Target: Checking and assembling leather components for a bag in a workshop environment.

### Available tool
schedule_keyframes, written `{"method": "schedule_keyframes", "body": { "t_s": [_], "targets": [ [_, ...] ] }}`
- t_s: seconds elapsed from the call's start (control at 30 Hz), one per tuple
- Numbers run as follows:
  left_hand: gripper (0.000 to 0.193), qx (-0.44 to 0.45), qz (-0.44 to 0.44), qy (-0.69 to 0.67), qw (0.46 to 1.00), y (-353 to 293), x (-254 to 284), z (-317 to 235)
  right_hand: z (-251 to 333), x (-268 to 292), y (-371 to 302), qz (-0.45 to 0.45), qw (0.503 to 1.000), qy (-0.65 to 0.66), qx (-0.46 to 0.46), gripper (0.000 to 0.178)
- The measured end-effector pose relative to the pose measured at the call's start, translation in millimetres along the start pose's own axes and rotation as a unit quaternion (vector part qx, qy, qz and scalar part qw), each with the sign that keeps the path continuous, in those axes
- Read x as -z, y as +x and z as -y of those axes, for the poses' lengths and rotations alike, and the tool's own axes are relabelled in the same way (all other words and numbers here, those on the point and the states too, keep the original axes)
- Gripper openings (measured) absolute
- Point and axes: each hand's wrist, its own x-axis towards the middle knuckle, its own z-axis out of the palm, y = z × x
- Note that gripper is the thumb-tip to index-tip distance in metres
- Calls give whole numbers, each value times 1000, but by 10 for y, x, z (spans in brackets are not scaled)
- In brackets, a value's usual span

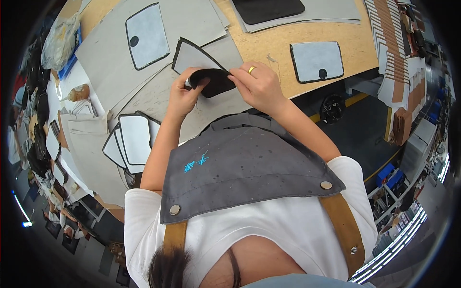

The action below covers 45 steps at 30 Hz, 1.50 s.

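Note:
Over the near edge of the table, both hands are closed on a thin panel (217,85) with a black face, its left part curling over. My left hand (184,96) grips the curled side, thumb against the black face. At its upper right edge, the fingertips of my right hand (259,85) pinch the rim. Behind it rises a white face with a black border (191,59); whether that is the same panel folded or a second one, I cannot tell. A similar white panel (148,43) with a black round spot lies beyond my left hand, and another white panel (317,54) lies to the right.
Several black-edged white panels (134,137) are piled left of my left forearm. Grey sheets (115,53) cover much of the wooden table (357,48). A black panel (269,12) lies at the back. A squeeze bottle (79,93) and plastic bag (60,45) sit at the left.

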Motion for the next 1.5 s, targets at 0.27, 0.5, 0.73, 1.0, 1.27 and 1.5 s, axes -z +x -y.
{"method": "schedule_keyframes", "body": {
  "t_s": [0.27, 0.5, 0.73, 1.0, 1.27, 1.5],
  "targets": [
    [18, -114, -2, 33, 993, -166, 91, -45, 207, -3, -23, 2, 997, -34, 74, 19],
    [25, -100, 2, 22, 995, -279, 118, -61, 295, 1, -23, 27, 996, -29, 74, 16],
    [23, -78, -4, 12, 997, -294, 74, -56, 320, -24, 34, 24, 999, -15, 44, 15],
    [18, -21, -49, 142, 988, -208, -50, -210, 223, 11, -54, 26, 981, 87, -171, 12],
    [27, -11, 10, 323, 946, 7, -162, -355, -102, -188, -392, 2, 871, 293, -394, 13],
    [31, 6, 63, 576, 815, -183, 129, 276, -669, -194, -932, 131, 919, -68, -365, 45]
  ]
}}
